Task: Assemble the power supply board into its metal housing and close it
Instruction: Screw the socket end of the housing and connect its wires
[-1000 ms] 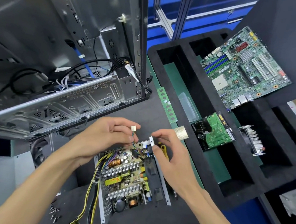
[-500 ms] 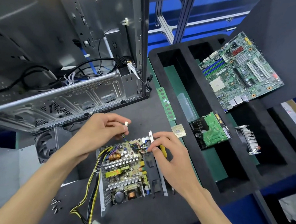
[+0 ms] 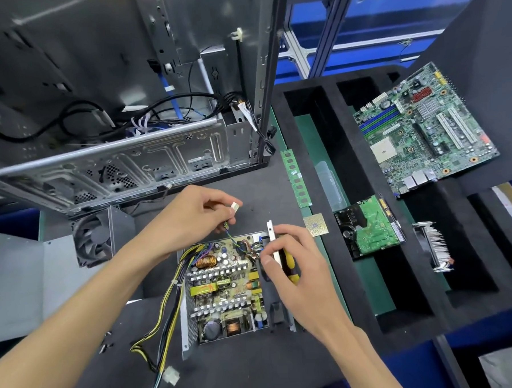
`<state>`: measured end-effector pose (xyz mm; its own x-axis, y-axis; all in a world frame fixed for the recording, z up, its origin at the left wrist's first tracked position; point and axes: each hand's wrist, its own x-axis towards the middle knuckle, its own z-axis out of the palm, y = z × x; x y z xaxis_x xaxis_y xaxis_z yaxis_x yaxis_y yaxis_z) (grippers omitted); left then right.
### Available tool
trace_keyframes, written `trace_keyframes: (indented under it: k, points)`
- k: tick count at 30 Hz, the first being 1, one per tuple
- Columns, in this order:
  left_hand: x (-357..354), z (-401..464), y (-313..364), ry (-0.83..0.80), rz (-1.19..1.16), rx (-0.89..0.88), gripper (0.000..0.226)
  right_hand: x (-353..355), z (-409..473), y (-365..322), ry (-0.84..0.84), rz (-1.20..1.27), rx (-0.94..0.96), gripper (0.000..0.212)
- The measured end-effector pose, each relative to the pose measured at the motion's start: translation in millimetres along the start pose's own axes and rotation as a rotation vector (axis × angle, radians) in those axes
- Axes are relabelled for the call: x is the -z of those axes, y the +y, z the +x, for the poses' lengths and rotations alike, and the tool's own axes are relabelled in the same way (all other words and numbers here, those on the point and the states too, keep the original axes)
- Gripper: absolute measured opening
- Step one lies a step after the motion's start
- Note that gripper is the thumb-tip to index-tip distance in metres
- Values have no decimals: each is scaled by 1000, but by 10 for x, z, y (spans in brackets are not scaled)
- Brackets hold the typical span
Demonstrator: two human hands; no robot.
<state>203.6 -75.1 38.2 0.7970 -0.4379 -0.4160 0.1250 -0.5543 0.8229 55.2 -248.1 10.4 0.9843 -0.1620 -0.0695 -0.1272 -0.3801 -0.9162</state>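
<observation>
Fingers (image 3: 219, 203) of the left hand (image 3: 188, 218) are pinched shut on a small white connector (image 3: 235, 207), held clear above the far edge of the power supply board (image 3: 224, 287). Thin coloured wires (image 3: 231, 235) run from the connector down to the board. The right hand (image 3: 294, 269) is closed on the upright right wall of the metal housing (image 3: 185, 325), thumb on the inner face and fingers wrapped over the outer side; a yellow-and-black tool handle (image 3: 291, 266) shows beneath the palm, and whether the hand also holds it cannot be told.

The board lies flat inside the open housing on the dark work mat (image 3: 252, 369), components up: copper coil, heatsinks and capacitors all exposed. A yellow-and-black cable bundle (image 3: 166, 314) leaves the housing on the left side and ends in a white plug (image 3: 171, 377) near the front of the mat.

A grey metal cover (image 3: 19, 283) with a fan (image 3: 92, 238) stands just left of the housing. Loose screws (image 3: 105, 341) lie on the mat near the left forearm. An open computer case (image 3: 122, 159) stands behind. To the right, a black foam tray (image 3: 314, 149) carries a motherboard (image 3: 423, 131), a hard drive (image 3: 369, 226), a heatsink (image 3: 434, 249), a memory stick (image 3: 296, 174) and a processor chip (image 3: 316, 225)
</observation>
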Motion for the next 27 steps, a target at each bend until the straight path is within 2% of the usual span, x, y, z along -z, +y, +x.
trace_keyframes:
  k: [9,17,21,27]
  points:
    - [-9,69,5,-40,116,-53,17,37,28,-15,-32,-67,-1,11]
    - [-77,133,-45,-171,293,10,14,25,19,11,-37,-66,6,18]
    - [-92,168,-34,-214,392,19,16,-34,31,64,-8,-24,-2,9]
    - [-128,221,28,-232,489,6,19,-35,73,85,-9,-22,-8,21]
